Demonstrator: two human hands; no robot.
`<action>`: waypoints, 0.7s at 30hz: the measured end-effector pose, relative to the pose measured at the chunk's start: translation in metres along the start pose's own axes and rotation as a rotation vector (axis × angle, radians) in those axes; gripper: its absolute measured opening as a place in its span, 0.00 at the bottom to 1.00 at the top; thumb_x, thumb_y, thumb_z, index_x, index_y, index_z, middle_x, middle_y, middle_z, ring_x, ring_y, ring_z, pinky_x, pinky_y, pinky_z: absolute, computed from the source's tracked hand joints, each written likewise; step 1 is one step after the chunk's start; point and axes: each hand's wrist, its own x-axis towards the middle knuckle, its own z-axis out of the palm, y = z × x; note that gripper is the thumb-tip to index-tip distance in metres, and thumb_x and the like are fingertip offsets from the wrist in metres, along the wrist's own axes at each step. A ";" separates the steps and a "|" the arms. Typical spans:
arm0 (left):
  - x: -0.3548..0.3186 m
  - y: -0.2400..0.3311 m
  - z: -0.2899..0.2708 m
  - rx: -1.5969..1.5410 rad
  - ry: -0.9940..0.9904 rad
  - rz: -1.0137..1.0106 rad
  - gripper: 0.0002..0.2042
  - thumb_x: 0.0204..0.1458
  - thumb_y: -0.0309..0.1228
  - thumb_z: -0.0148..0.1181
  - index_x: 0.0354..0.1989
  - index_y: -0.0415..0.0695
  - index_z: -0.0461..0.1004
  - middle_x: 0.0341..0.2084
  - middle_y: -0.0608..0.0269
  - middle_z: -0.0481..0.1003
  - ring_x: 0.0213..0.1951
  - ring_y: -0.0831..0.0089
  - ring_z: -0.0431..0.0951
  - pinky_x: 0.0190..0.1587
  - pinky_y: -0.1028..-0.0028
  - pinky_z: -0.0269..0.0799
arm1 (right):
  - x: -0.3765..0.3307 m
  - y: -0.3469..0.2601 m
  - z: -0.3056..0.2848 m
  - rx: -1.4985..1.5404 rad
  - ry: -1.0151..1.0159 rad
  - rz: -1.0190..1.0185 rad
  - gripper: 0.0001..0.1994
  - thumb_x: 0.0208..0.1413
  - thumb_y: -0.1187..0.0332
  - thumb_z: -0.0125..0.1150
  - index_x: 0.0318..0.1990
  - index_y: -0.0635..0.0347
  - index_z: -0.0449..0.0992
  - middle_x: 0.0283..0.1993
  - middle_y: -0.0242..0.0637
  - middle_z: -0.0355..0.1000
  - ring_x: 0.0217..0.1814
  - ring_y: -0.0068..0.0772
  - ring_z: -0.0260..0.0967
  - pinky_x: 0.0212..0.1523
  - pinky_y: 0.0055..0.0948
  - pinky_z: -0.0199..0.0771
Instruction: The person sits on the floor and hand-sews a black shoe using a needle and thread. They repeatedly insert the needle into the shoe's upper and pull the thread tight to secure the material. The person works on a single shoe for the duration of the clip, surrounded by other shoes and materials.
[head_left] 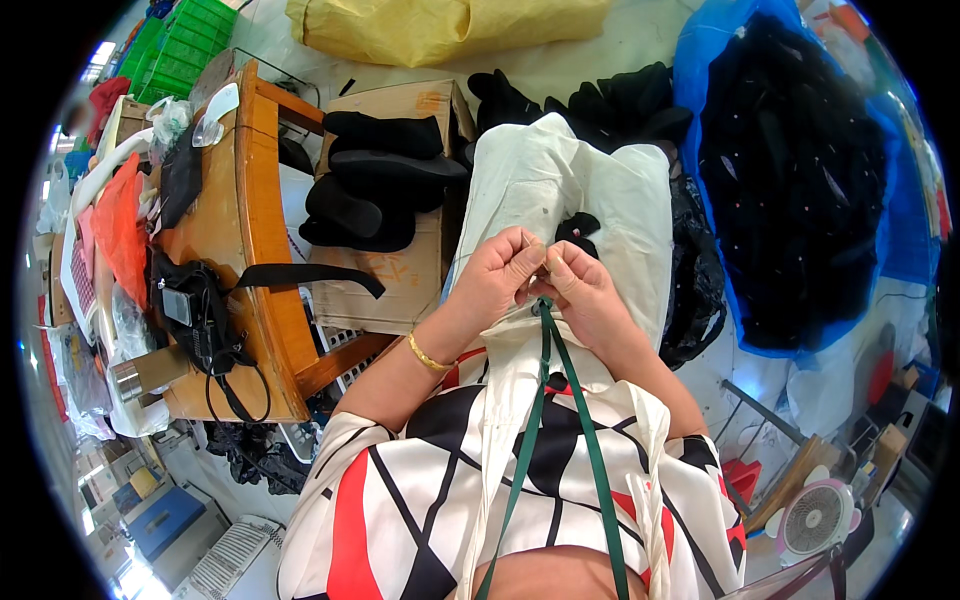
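Cream cloth bag (560, 190), soft & light, was pinched at its mouth by L hand (497, 275) & R hand (580, 290).

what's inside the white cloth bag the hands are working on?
A bit of black material shows at the white cloth bag opening, just beyond the left hand and right hand. The rest is covered by fabric.

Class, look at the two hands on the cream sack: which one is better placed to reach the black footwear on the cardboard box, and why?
Probably the left hand: the black footwear lies on its side of the cream sack, whereas the right hand would have to cross over.
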 end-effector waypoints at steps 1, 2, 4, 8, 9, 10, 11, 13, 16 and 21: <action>0.000 -0.002 -0.001 0.046 0.019 0.006 0.11 0.68 0.37 0.51 0.37 0.43 0.70 0.25 0.70 0.70 0.23 0.84 0.66 0.24 0.82 0.65 | 0.001 0.003 -0.005 -0.172 0.070 -0.079 0.12 0.67 0.59 0.58 0.40 0.60 0.71 0.36 0.30 0.72 0.38 0.21 0.70 0.42 0.20 0.69; 0.001 -0.001 -0.001 0.093 0.038 0.012 0.11 0.68 0.37 0.51 0.37 0.43 0.69 0.26 0.69 0.70 0.22 0.84 0.66 0.24 0.82 0.65 | 0.002 0.005 -0.012 -0.344 0.140 -0.158 0.12 0.66 0.61 0.58 0.40 0.61 0.71 0.36 0.30 0.72 0.37 0.21 0.70 0.41 0.20 0.69; -0.001 0.003 0.004 0.070 0.066 -0.026 0.10 0.68 0.37 0.50 0.38 0.44 0.68 0.25 0.68 0.70 0.19 0.83 0.66 0.21 0.81 0.65 | 0.003 0.009 -0.018 -0.533 0.221 -0.270 0.10 0.66 0.64 0.59 0.39 0.62 0.71 0.36 0.29 0.71 0.36 0.20 0.68 0.39 0.20 0.68; -0.001 0.005 0.010 -0.027 0.069 -0.071 0.09 0.68 0.37 0.49 0.39 0.45 0.65 0.22 0.68 0.69 0.16 0.81 0.66 0.18 0.80 0.65 | 0.002 0.006 -0.017 -0.637 0.248 -0.352 0.09 0.65 0.67 0.60 0.38 0.64 0.71 0.34 0.26 0.68 0.33 0.15 0.61 0.35 0.18 0.65; -0.001 0.004 0.009 -0.023 0.066 -0.055 0.09 0.69 0.37 0.49 0.39 0.45 0.65 0.20 0.69 0.68 0.16 0.81 0.65 0.18 0.80 0.64 | 0.002 0.005 -0.018 -0.671 0.250 -0.361 0.09 0.65 0.67 0.60 0.39 0.64 0.71 0.34 0.26 0.67 0.32 0.14 0.60 0.34 0.17 0.64; -0.001 0.001 0.008 -0.020 0.062 -0.039 0.09 0.69 0.37 0.49 0.39 0.45 0.65 0.19 0.70 0.67 0.16 0.82 0.64 0.18 0.81 0.63 | 0.001 0.004 -0.018 -0.645 0.248 -0.338 0.08 0.65 0.67 0.61 0.39 0.64 0.72 0.34 0.25 0.67 0.32 0.14 0.60 0.34 0.17 0.64; 0.000 -0.001 0.007 -0.016 0.059 -0.024 0.09 0.69 0.37 0.49 0.38 0.45 0.65 0.18 0.70 0.65 0.16 0.82 0.63 0.18 0.81 0.62 | 0.000 0.004 -0.017 -0.619 0.246 -0.314 0.08 0.65 0.67 0.61 0.39 0.64 0.72 0.34 0.24 0.67 0.32 0.13 0.60 0.34 0.16 0.63; -0.002 -0.001 0.004 -0.060 0.040 -0.040 0.10 0.69 0.37 0.49 0.38 0.45 0.65 0.17 0.72 0.63 0.16 0.83 0.61 0.18 0.81 0.60 | -0.002 0.002 -0.015 -0.558 0.237 -0.261 0.08 0.65 0.67 0.61 0.39 0.63 0.72 0.33 0.23 0.67 0.32 0.11 0.60 0.33 0.16 0.63; -0.002 -0.002 0.004 -0.062 0.045 -0.041 0.10 0.69 0.37 0.49 0.38 0.46 0.65 0.16 0.74 0.60 0.16 0.84 0.58 0.18 0.82 0.57 | -0.003 -0.001 -0.011 -0.459 0.219 -0.196 0.08 0.65 0.67 0.60 0.39 0.62 0.72 0.33 0.21 0.67 0.32 0.10 0.60 0.33 0.14 0.62; -0.003 -0.004 0.004 0.039 0.047 0.011 0.10 0.69 0.37 0.49 0.37 0.45 0.65 0.16 0.74 0.61 0.16 0.85 0.59 0.18 0.82 0.57 | -0.003 -0.002 -0.011 -0.394 0.167 -0.160 0.07 0.65 0.67 0.61 0.40 0.62 0.72 0.33 0.20 0.67 0.33 0.09 0.60 0.34 0.13 0.61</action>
